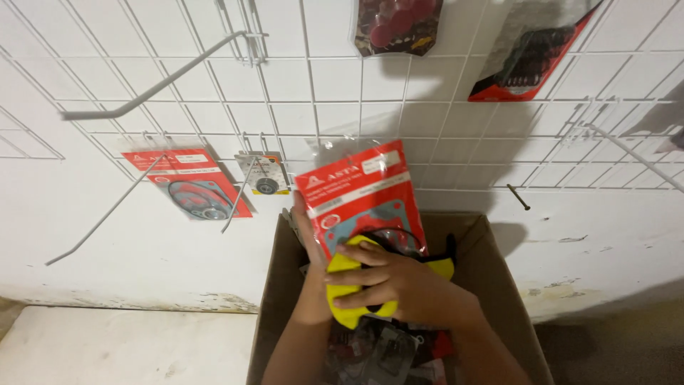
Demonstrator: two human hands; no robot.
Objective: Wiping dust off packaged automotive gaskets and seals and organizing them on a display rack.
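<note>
Holding: a red gasket packet (363,199) is gripped upright along its left edge by the left hand (308,246), above an open cardboard box (499,285).
Right hand (399,281): closed over a yellow cloth (349,289), which is pressed against the packet's lower front.
Box contents: more dark and red packets (392,349) are seen below the arms.
Behind: a white wire grid (285,78) is hung with another red packet (189,185) and a small carded part (265,175).
</note>
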